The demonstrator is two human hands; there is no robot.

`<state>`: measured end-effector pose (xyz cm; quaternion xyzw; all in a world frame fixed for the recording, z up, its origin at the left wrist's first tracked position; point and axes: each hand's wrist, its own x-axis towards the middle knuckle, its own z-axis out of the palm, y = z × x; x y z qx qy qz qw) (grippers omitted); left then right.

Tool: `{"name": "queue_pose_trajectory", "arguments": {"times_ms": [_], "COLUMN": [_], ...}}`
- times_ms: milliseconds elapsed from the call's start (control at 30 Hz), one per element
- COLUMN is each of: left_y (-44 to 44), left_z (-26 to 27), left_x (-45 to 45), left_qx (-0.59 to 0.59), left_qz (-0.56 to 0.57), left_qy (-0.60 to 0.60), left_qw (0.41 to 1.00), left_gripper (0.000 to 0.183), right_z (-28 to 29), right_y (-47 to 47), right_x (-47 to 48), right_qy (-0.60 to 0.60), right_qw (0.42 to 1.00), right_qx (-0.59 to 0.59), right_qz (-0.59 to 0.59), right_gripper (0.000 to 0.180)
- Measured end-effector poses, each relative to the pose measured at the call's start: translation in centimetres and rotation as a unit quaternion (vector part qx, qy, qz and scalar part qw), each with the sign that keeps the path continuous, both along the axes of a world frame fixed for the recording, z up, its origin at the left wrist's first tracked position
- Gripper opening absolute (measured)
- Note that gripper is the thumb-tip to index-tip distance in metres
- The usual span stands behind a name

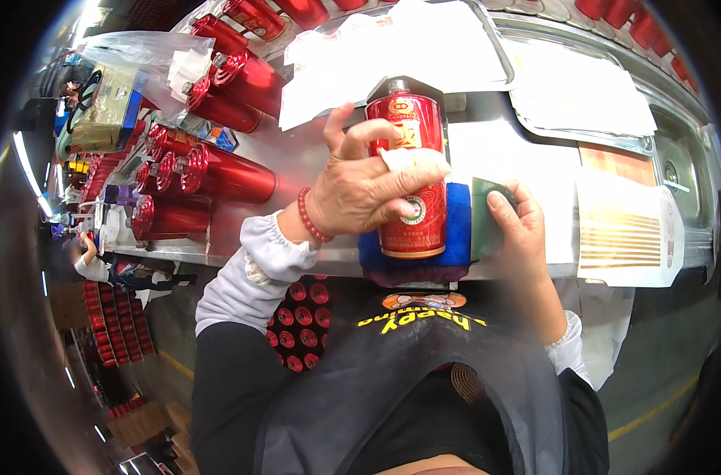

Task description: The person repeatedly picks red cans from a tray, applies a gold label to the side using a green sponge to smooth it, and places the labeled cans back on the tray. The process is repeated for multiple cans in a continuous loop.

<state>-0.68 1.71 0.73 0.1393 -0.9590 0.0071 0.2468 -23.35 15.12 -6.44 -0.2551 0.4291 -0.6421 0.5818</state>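
A red bottle (412, 231) with gold lettering and a clear stopper lies on its back on a blue cloth pad (459, 219), its neck pointing away from me. Over its middle is my left hand (369, 187), fingers spread and a red bead bracelet at the wrist. A small pale piece (403, 158) shows by its fingers; whether they grip it or the bottle is unclear. To the right of the pad, my right hand (523, 222) holds a flat green scraper (485, 222) between thumb and fingers.
More red bottles (229, 172) lie on the steel table (301, 142) to the left. White sheets (390, 47) fill a tray at the back, with another paper-filled tray (580, 89) beside it. A gold-striped sheet (621, 237) lies at right, near a sink (672, 172). A person (96, 264) works far left.
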Motion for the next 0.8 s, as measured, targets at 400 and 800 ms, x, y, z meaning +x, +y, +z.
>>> {"name": "queue_pose_trajectory", "arguments": {"times_ms": [400, 800], "left_y": [-2.7, -4.7], "left_z": [-1.6, -1.4], "left_x": [-0.2, -0.6], "left_qx": [0.054, 0.055], "left_qz": [0.047, 0.034], "left_qy": [0.072, 0.105], "left_qw": [0.995, 0.992], "left_gripper": [0.062, 0.066], "right_z": [-0.4, 0.3], "right_y": [-1.4, -1.7], "right_x": [-0.1, -0.6], "right_qy": [0.009, 0.103], "right_qw": [0.999, 0.995], "right_qx": [0.022, 0.003], "right_qz": [0.027, -0.013], "right_gripper": [0.012, 0.016]}}
